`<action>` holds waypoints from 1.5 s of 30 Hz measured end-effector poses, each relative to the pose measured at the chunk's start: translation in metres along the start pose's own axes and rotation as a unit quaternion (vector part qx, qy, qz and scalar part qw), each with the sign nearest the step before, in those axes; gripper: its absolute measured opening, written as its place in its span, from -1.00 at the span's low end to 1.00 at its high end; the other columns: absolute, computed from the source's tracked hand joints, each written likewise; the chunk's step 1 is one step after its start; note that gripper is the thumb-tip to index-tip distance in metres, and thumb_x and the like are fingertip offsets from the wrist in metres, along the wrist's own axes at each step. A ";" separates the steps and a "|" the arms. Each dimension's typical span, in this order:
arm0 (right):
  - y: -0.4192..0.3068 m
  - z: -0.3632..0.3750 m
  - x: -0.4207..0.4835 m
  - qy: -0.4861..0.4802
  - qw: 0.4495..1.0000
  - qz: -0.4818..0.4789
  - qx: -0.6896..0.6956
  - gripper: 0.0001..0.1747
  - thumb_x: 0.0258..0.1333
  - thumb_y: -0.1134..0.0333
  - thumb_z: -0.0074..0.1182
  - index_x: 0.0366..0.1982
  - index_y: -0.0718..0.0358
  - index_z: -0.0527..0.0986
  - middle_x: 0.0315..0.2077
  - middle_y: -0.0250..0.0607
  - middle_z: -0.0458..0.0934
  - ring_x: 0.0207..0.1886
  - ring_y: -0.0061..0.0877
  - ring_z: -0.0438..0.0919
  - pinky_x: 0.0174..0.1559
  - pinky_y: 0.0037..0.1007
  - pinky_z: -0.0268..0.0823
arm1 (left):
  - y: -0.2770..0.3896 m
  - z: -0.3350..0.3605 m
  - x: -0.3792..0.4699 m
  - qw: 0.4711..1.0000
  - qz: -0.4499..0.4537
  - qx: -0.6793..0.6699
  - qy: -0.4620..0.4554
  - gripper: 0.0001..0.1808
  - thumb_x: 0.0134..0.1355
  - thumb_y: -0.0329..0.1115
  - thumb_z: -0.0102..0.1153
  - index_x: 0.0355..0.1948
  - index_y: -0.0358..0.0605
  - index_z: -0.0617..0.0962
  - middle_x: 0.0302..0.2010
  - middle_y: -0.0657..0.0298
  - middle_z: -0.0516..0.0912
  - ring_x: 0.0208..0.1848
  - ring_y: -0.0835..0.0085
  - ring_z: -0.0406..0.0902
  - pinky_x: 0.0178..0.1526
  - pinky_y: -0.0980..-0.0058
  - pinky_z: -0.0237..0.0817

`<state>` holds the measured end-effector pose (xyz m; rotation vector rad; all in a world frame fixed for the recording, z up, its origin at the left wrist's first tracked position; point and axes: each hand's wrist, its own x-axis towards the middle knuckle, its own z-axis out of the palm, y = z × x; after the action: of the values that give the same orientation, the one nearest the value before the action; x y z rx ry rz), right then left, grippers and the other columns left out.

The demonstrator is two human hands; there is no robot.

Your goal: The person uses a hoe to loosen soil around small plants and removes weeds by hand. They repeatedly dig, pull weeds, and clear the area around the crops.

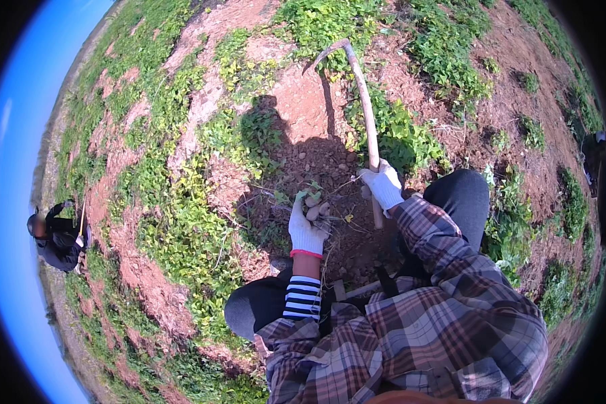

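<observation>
My left hand [307, 230], in a white knit glove with a red cuff edge, holds a cluster of brownish tubers [315, 208] with roots and a few green leaves. To its right my right hand [382, 187], gloved too, is closed around the lower part of a wooden-handled hoe [367, 111]. The hoe's shaft points away from me, and its curved head hangs over bare reddish soil at the top. Dug, shaded soil [318, 161] lies beyond both hands, with stems and thin roots strewn about.
Leafy green vines [182, 227] run in rows on the left, and more vines [399, 134] grow beside the hoe. A crouching person [60, 240] in dark clothes holds a long-handled tool at the far left. Another dark figure [595, 161] is partly visible at the right rim.
</observation>
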<state>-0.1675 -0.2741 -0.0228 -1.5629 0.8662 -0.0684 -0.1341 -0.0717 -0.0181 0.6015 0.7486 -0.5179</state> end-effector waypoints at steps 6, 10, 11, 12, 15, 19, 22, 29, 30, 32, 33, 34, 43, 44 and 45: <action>0.012 0.001 -0.005 -0.089 0.992 0.089 -0.005 -0.65 -0.01 0.30 0.22 -0.24 0.39 0.46 -0.52 -0.23 0.55 -0.57 -0.50 0.56 -0.50 -0.44 0.49 | -0.004 0.005 -0.002 0.999 0.000 -0.018 0.026 -0.71 0.33 -0.08 0.09 -0.23 -0.11 0.53 -0.43 0.21 0.59 -0.49 0.25 0.54 -0.44 0.43 0.43; 0.005 -0.001 -0.005 -0.081 0.994 0.078 -0.014 -0.69 0.01 0.31 0.21 -0.26 0.37 0.47 -0.52 -0.24 0.55 -0.56 -0.52 0.56 -0.50 -0.42 0.49 | -0.002 0.002 -0.003 1.000 -0.003 -0.024 -0.005 -0.65 0.36 -0.03 0.03 -0.34 -0.13 0.48 -0.46 0.17 0.59 -0.49 0.31 0.56 -0.26 0.36 0.50; 0.002 -0.002 -0.004 -0.069 0.996 0.060 -0.019 -0.69 0.02 0.31 0.20 -0.24 0.35 0.46 -0.52 -0.24 0.56 -0.55 -0.52 0.56 -0.49 -0.42 0.49 | -0.002 0.002 -0.002 1.000 -0.002 -0.020 -0.015 -0.65 0.36 -0.04 0.03 -0.33 -0.13 0.48 -0.46 0.16 0.59 -0.49 0.31 0.56 -0.26 0.36 0.50; -0.001 -0.004 -0.003 -0.056 0.997 0.048 0.000 -0.68 0.04 0.30 0.20 -0.20 0.32 0.44 -0.50 -0.27 0.55 -0.56 -0.56 0.55 -0.50 -0.47 0.48 | -0.002 0.001 -0.002 1.000 -0.004 -0.016 -0.006 -0.65 0.36 -0.04 0.03 -0.33 -0.13 0.48 -0.46 0.16 0.59 -0.48 0.31 0.56 -0.27 0.36 0.50; -0.006 -0.007 0.003 0.010 1.000 0.013 0.020 -0.68 0.06 0.29 0.19 -0.19 0.28 0.42 -0.49 -0.30 0.53 -0.57 -0.59 0.53 -0.52 -0.50 0.46 | -0.002 0.001 -0.001 1.000 -0.002 0.000 0.002 -0.66 0.36 -0.05 0.02 -0.32 -0.14 0.48 -0.46 0.15 0.58 -0.47 0.31 0.57 -0.27 0.36 0.50; 0.004 -0.004 0.006 0.044 0.999 0.028 -0.013 -0.71 0.07 0.27 0.18 -0.27 0.23 0.35 -0.52 -0.30 0.47 -0.58 -0.58 0.51 -0.54 -0.51 0.43 | -0.005 0.001 0.000 0.999 0.000 -0.012 0.038 -0.74 0.29 -0.09 0.15 -0.34 -0.06 0.54 -0.47 0.27 0.58 -0.50 0.27 0.55 -0.43 0.45 0.43; 0.016 -0.004 0.005 -0.023 0.996 0.079 -0.043 -0.70 0.04 0.27 0.19 -0.26 0.28 0.40 -0.52 -0.29 0.51 -0.57 -0.54 0.52 -0.53 -0.41 0.44 | -0.006 0.000 0.003 0.999 0.016 -0.015 -0.024 -0.65 0.38 -0.05 -0.03 -0.29 -0.16 0.50 -0.44 0.13 0.59 -0.47 0.29 0.57 -0.31 0.37 0.51; 0.005 -0.008 -0.003 -0.022 0.997 0.059 0.036 -0.70 0.05 0.30 0.17 -0.22 0.29 0.41 -0.54 -0.29 0.49 -0.60 -0.56 0.51 -0.53 -0.48 0.42 | -0.007 -0.002 0.008 1.000 0.006 0.003 0.002 -0.62 0.39 -0.03 -0.03 -0.23 -0.18 0.51 -0.38 0.09 0.63 -0.47 0.30 0.58 -0.33 0.38 0.51; 0.000 -0.010 -0.001 -0.013 0.998 0.051 0.017 -0.71 0.06 0.29 0.15 -0.22 0.27 0.40 -0.52 -0.29 0.50 -0.58 -0.58 0.51 -0.53 -0.50 0.41 | -0.007 -0.001 0.007 1.000 0.004 -0.001 0.002 -0.62 0.38 -0.03 -0.03 -0.23 -0.18 0.51 -0.38 0.09 0.63 -0.47 0.30 0.58 -0.33 0.38 0.51; -0.003 -0.011 0.001 0.017 0.999 0.040 -0.024 -0.72 0.06 0.28 0.15 -0.22 0.25 0.40 -0.50 -0.29 0.50 -0.57 -0.59 0.51 -0.53 -0.51 0.41 | -0.006 -0.001 0.004 1.000 0.005 0.002 0.004 -0.62 0.38 -0.02 -0.03 -0.22 -0.18 0.51 -0.38 0.09 0.63 -0.46 0.30 0.58 -0.33 0.38 0.51; -0.003 -0.011 0.002 0.028 0.999 0.025 -0.033 -0.72 0.06 0.28 0.14 -0.22 0.24 0.40 -0.49 -0.28 0.50 -0.56 -0.59 0.51 -0.52 -0.51 0.41 | -0.006 0.000 0.004 1.000 0.008 0.008 0.006 -0.62 0.38 -0.02 -0.02 -0.22 -0.18 0.51 -0.38 0.09 0.63 -0.46 0.29 0.59 -0.33 0.38 0.51; -0.002 -0.011 0.003 0.034 0.998 0.029 -0.038 -0.72 0.06 0.27 0.14 -0.22 0.22 0.40 -0.48 -0.28 0.51 -0.56 -0.56 0.53 -0.51 -0.49 0.42 | -0.006 0.000 0.004 1.000 0.010 0.014 0.008 -0.62 0.38 -0.02 -0.02 -0.22 -0.18 0.51 -0.37 0.08 0.63 -0.46 0.29 0.59 -0.33 0.38 0.51; 0.007 -0.011 0.000 -0.029 0.997 0.070 -0.019 -0.72 0.06 0.28 0.18 -0.28 0.26 0.38 -0.54 -0.29 0.49 -0.58 -0.55 0.53 -0.55 -0.46 0.41 | -0.008 -0.003 0.016 1.000 0.016 0.015 0.006 -0.58 0.38 0.03 -0.06 -0.22 -0.18 0.51 -0.34 0.06 0.65 -0.45 0.29 0.60 -0.35 0.38 0.50; 0.004 -0.011 -0.001 -0.015 0.998 0.065 -0.018 -0.73 0.07 0.28 0.18 -0.29 0.26 0.37 -0.55 -0.30 0.48 -0.59 -0.56 0.52 -0.56 -0.46 0.41 | -0.008 -0.004 0.015 1.000 0.009 0.011 0.010 -0.66 0.35 -0.03 0.02 -0.25 -0.13 0.53 -0.37 0.15 0.62 -0.46 0.30 0.58 -0.37 0.40 0.50; 0.001 -0.011 -0.001 -0.006 0.998 0.058 -0.009 -0.73 0.07 0.29 0.17 -0.31 0.26 0.36 -0.55 -0.31 0.47 -0.59 -0.57 0.52 -0.56 -0.47 0.40 | -0.008 -0.005 0.015 1.000 0.002 0.007 0.014 -0.74 0.31 -0.09 0.10 -0.28 -0.08 0.54 -0.40 0.24 0.60 -0.46 0.31 0.56 -0.39 0.41 0.50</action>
<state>-0.1742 -0.2822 -0.0211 -1.5253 0.9477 0.0329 -0.1319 -0.0772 -0.0348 0.6235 0.7704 -0.5131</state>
